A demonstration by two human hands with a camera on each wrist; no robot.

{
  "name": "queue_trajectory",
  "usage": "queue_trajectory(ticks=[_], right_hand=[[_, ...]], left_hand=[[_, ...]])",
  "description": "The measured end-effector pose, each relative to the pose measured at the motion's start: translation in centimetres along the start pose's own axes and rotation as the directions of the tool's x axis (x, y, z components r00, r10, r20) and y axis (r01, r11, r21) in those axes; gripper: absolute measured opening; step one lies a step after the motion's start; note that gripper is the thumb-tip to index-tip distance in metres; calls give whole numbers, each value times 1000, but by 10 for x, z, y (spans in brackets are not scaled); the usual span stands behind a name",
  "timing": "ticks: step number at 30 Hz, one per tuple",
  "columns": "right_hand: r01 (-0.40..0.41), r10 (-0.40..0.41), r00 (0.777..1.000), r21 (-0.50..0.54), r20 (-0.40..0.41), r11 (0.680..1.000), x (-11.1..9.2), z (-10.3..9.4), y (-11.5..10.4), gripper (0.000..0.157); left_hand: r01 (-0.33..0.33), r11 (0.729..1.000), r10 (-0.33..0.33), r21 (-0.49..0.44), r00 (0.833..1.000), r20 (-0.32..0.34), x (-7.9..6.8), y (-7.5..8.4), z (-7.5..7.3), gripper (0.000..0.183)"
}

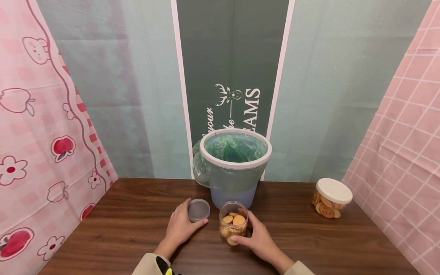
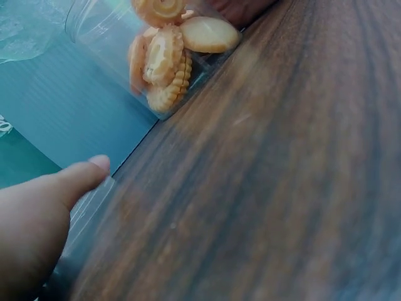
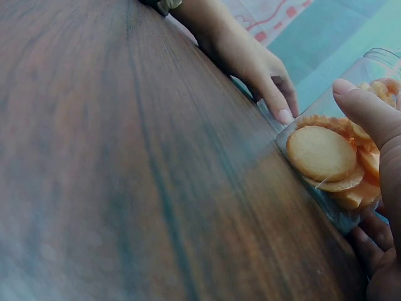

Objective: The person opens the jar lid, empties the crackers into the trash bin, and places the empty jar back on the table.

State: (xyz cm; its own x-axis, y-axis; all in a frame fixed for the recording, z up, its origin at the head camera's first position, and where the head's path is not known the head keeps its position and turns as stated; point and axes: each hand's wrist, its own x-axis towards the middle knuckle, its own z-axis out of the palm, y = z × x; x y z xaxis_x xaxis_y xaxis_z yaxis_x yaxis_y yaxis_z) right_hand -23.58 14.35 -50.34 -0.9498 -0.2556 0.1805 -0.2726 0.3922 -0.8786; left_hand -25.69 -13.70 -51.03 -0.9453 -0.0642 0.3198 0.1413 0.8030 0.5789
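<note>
A clear jar of cookies (image 1: pixel 233 225) stands lidless on the wooden table, in front of a bin. My right hand (image 1: pixel 262 238) grips it from the right, its thumb across the near side and its fingers round the far side. Round cookies (image 3: pixel 321 153) show through the jar's wall in the right wrist view. Left of the jar, a round translucent lid (image 1: pixel 198 210) is at the tabletop. My left hand (image 1: pixel 181 225) holds that lid by its rim, fingers at the left and thumb at the near edge. In the left wrist view the thumb (image 2: pixel 81 179) shows, while the other fingers are hidden.
Behind the jar stands a blue bin (image 1: pixel 233 187) with a white rim and a green plastic liner. A tub of cookies with a white lid (image 1: pixel 334 191) sits at the table's right. Cloth curtains (image 1: pixel 144 95) border the wooden table (image 1: pixel 137 206) at the back and sides.
</note>
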Motion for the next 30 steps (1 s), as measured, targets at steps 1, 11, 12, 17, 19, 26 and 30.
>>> queue_trajectory(ticks=[1,11,12,17,19,26,30], right_hand=[[1,-1,1000,2,0,1000,0,0,0,82],[2,-2,1000,31,8,1000,-1,2,-2,81],[4,-4,1000,32,8,999,-1,2,-2,81],[7,-7,1000,33,3,999,-1,0,-1,81],[7,-7,1000,34,3,999,-1,0,-1,81],[13,-14,1000,43,11,999,-1,1,0,81],[14,-14,1000,40,10,999,-1,1,0,82]], left_hand=[[11,1000,-11,-19,1000,0,0,0,-1,97],[92,930,-111,-357,993,-32,12,5,-24,64],[87,928,-110,-362,993,-43,15,6,-27,62],[-3,914,-56,-405,990,-132,33,22,-50,53],[-48,903,-28,-426,985,-169,41,33,-61,50],[-204,869,99,-450,964,-246,73,77,-98,47],[-253,866,175,-431,961,-213,90,95,-109,54]])
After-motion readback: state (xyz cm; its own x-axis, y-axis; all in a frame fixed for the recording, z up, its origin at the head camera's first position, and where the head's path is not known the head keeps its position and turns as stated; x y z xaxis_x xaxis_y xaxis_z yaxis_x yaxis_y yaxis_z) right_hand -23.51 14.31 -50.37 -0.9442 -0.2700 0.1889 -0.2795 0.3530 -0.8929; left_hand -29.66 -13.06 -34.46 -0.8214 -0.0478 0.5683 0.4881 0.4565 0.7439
